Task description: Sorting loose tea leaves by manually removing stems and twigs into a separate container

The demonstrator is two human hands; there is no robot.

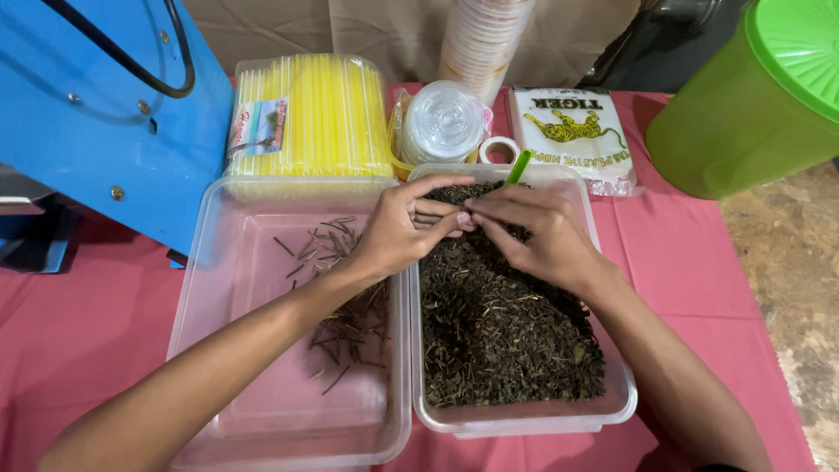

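1. The landmark is the clear plastic tub of dried tea leaves (pixel 511 336), sitting on a pink tablecloth (pixel 70 323).
2. Both hands meet over the far end of that tub. The left hand (pixel 404 229) has its fingers curled inward, thumb and fingertips pinched together on something too small to make out, most likely a stem. The right hand (pixel 535 236) has its fingers bent and pressed against the left's fingertips, also pinching among the leaves.
3. Touching the tub's left side is a second clear tub (pixel 253 350), which holds only a loose scatter of thin dark stems (pixel 345 319) near its right wall.
4. Judging by this, the sorting looks early: the stem pile is small, and the leaf tub is nearly full, with pale stalks showing throughout.
5. Beyond the leaf tub lie a pack of yellow straws (pixel 319 118), a bag of clear lids (pixel 441 122), a stack of cups (pixel 482 39) and a packet of plastic bags (pixel 568 131).
6. A green jug (pixel 752 105) stands to its far right; a blue machine (pixel 105 114) to its far left.
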